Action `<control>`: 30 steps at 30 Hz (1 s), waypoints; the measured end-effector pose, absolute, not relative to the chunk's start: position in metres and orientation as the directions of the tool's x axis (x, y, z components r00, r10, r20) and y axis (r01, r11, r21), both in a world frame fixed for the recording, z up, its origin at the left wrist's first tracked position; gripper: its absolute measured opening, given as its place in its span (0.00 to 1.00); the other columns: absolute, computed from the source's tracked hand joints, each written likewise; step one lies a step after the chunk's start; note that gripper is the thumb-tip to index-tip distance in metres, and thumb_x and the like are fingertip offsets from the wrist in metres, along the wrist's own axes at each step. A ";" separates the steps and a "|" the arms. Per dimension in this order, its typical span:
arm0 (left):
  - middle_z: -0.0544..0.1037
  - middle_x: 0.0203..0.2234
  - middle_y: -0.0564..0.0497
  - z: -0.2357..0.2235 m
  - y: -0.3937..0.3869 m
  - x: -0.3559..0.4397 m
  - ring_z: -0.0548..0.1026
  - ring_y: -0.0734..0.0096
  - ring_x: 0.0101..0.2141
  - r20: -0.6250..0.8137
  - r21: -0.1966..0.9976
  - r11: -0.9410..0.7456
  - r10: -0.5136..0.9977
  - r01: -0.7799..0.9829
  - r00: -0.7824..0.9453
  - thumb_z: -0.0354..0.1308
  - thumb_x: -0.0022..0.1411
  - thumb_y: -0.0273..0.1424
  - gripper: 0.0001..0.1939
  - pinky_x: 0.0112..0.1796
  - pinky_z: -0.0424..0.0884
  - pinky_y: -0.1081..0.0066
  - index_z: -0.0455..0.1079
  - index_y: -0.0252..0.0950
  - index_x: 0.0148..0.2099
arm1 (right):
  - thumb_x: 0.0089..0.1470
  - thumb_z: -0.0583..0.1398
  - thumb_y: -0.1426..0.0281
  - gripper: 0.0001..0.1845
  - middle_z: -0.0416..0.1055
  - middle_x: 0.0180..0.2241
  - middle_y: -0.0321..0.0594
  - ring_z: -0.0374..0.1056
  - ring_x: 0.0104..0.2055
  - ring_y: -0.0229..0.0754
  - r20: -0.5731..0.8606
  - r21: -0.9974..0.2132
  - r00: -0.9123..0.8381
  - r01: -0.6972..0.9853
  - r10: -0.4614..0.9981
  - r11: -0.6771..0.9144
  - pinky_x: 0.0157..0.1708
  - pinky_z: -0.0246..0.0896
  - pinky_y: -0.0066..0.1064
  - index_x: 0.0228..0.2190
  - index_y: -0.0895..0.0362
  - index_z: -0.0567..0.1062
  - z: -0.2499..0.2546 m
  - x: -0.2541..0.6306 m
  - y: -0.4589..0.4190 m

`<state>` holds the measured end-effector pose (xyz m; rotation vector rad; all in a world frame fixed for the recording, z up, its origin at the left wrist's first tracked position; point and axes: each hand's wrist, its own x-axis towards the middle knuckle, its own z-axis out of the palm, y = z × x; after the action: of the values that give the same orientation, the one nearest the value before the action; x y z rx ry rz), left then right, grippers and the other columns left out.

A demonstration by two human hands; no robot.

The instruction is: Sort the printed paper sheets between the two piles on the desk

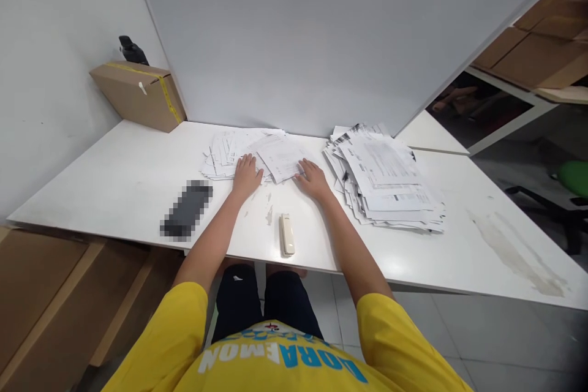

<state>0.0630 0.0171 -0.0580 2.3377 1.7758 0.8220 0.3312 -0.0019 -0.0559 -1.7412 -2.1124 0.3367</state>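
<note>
Paper, 2 lots on your white, smooth tabletop (114, 187). Lot 1: a low, spread pile of loose white printed sheets (281, 156) at the back, directly ahead of you; sheets overlap, count not readable. Lot 2: one taller, uneven stack of white printed papers (386, 174), right of the pile; count likewise unreadable.

Hands, 2, both at lot 1. Your left hand (248, 176) lies palm down on its near part, fingers extended and slightly apart. Your right hand (313, 179) rests at its right edge, thumb and fingers spread; you cannot tell whether it pinches a sheet.

Between your forearms: 1 cream, oblong stapler (287, 236), near the front edge. Left of your left forearm: 1 dark rectangular object (186, 211), pixelated. Rear left corner: 1 brown cardboard box with yellow tape (133, 95).

Obstructions: a tall pale-grey panel (294, 43) closes off the back; lot 2 stands just beside your right hand.
</note>
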 end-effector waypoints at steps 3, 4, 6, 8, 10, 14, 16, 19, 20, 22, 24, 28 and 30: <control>0.62 0.70 0.36 -0.050 0.012 0.064 0.55 0.51 0.72 0.304 0.340 -0.343 0.921 0.876 0.243 0.48 0.70 0.37 0.29 0.71 0.50 0.47 0.62 0.28 0.68 | 0.63 0.53 0.53 0.40 0.47 0.74 0.49 0.44 0.76 0.55 0.134 -0.407 -0.259 0.866 0.956 0.292 0.72 0.42 0.49 0.70 0.60 0.58 -0.060 0.333 0.001; 0.61 0.70 0.37 -0.047 0.010 0.065 0.55 0.53 0.72 0.275 0.317 -0.356 0.922 0.879 0.274 0.48 0.71 0.37 0.30 0.72 0.49 0.49 0.62 0.28 0.69 | 0.63 0.54 0.50 0.43 0.46 0.74 0.49 0.43 0.76 0.55 0.128 -0.400 -0.302 0.856 0.945 0.327 0.72 0.42 0.49 0.70 0.60 0.57 -0.061 0.334 0.001; 0.60 0.71 0.39 -0.041 0.006 0.067 0.53 0.56 0.72 0.217 0.275 -0.390 0.915 0.879 0.339 0.48 0.71 0.37 0.30 0.72 0.48 0.54 0.60 0.27 0.70 | 0.60 0.56 0.45 0.48 0.45 0.74 0.51 0.43 0.76 0.56 0.108 -0.391 -0.382 0.833 0.918 0.393 0.73 0.40 0.51 0.71 0.59 0.54 -0.063 0.335 0.002; 0.58 0.72 0.42 -0.036 0.004 0.068 0.53 0.57 0.73 0.181 0.253 -0.434 0.899 0.865 0.398 0.49 0.71 0.37 0.31 0.72 0.47 0.55 0.58 0.29 0.71 | 0.58 0.56 0.40 0.53 0.43 0.74 0.52 0.42 0.76 0.57 0.083 -0.392 -0.435 0.813 0.896 0.431 0.73 0.38 0.53 0.72 0.58 0.53 -0.064 0.335 0.001; 0.58 0.72 0.44 -0.035 0.002 0.068 0.53 0.58 0.73 0.164 0.244 -0.475 0.880 0.846 0.447 0.49 0.71 0.38 0.31 0.72 0.47 0.55 0.58 0.32 0.72 | 0.55 0.57 0.37 0.56 0.42 0.75 0.52 0.41 0.77 0.58 0.071 -0.400 -0.459 0.800 0.886 0.447 0.73 0.36 0.54 0.72 0.57 0.51 -0.064 0.335 0.000; 0.61 0.71 0.41 -0.034 0.001 0.070 0.55 0.58 0.72 0.133 0.233 -0.547 0.837 0.804 0.531 0.49 0.71 0.36 0.31 0.72 0.47 0.55 0.60 0.29 0.71 | 0.55 0.56 0.36 0.58 0.40 0.75 0.54 0.39 0.77 0.59 0.103 -0.414 -0.499 0.765 0.860 0.493 0.73 0.37 0.57 0.73 0.57 0.48 -0.064 0.333 -0.002; 0.62 0.70 0.41 -0.033 0.000 0.070 0.56 0.58 0.72 0.127 0.231 -0.579 0.815 0.782 0.566 0.50 0.70 0.35 0.30 0.72 0.48 0.55 0.61 0.30 0.70 | 0.56 0.56 0.36 0.59 0.39 0.75 0.56 0.39 0.77 0.60 0.134 -0.418 -0.507 0.750 0.851 0.513 0.72 0.39 0.57 0.73 0.58 0.46 -0.065 0.332 -0.003; 0.61 0.70 0.41 -0.031 -0.002 0.071 0.56 0.58 0.72 0.114 0.224 -0.604 0.796 0.765 0.595 0.50 0.70 0.34 0.29 0.72 0.49 0.53 0.61 0.31 0.70 | 0.57 0.57 0.38 0.59 0.37 0.75 0.57 0.42 0.76 0.60 0.187 -0.428 -0.499 0.734 0.846 0.528 0.71 0.44 0.56 0.73 0.60 0.44 -0.065 0.329 -0.004; 0.61 0.71 0.42 -0.030 -0.003 0.071 0.55 0.58 0.72 0.113 0.223 -0.614 0.788 0.757 0.606 0.50 0.70 0.34 0.29 0.72 0.48 0.53 0.61 0.31 0.71 | 0.57 0.57 0.39 0.58 0.38 0.75 0.58 0.43 0.76 0.60 0.198 -0.431 -0.491 0.734 0.848 0.525 0.70 0.46 0.56 0.73 0.60 0.43 -0.064 0.329 -0.005; 0.59 0.71 0.44 -0.027 -0.005 0.070 0.54 0.59 0.72 0.126 0.228 -0.640 0.767 0.734 0.629 0.49 0.70 0.34 0.30 0.72 0.47 0.54 0.59 0.33 0.71 | 0.60 0.57 0.42 0.55 0.40 0.74 0.58 0.46 0.75 0.60 0.207 -0.429 -0.474 0.742 0.856 0.515 0.69 0.48 0.56 0.73 0.60 0.43 -0.063 0.328 -0.007; 0.59 0.72 0.46 -0.025 -0.006 0.071 0.54 0.60 0.72 0.145 0.236 -0.658 0.752 0.715 0.644 0.49 0.70 0.33 0.30 0.72 0.48 0.54 0.58 0.36 0.72 | 0.62 0.56 0.44 0.52 0.43 0.74 0.57 0.47 0.75 0.59 0.204 -0.421 -0.469 0.750 0.859 0.509 0.69 0.49 0.55 0.73 0.60 0.45 -0.060 0.327 -0.010; 0.59 0.72 0.47 -0.024 -0.007 0.071 0.55 0.60 0.72 0.147 0.248 -0.652 0.756 0.716 0.638 0.50 0.70 0.32 0.31 0.71 0.49 0.53 0.57 0.39 0.73 | 0.62 0.56 0.45 0.49 0.46 0.73 0.55 0.49 0.74 0.59 0.189 -0.397 -0.489 0.755 0.851 0.522 0.70 0.48 0.55 0.72 0.59 0.51 -0.056 0.327 -0.013; 0.59 0.72 0.47 -0.024 -0.006 0.071 0.55 0.60 0.72 0.147 0.247 -0.653 0.755 0.716 0.639 0.50 0.70 0.32 0.31 0.71 0.49 0.53 0.57 0.39 0.73 | 0.61 0.56 0.44 0.48 0.49 0.73 0.56 0.50 0.74 0.58 0.178 -0.389 -0.494 0.759 0.851 0.522 0.70 0.48 0.54 0.71 0.59 0.53 -0.055 0.328 -0.013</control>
<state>0.0710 -0.0064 -0.0243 2.6905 1.2181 0.3555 0.3275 -0.0129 -0.0548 -1.3345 -2.4187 0.3698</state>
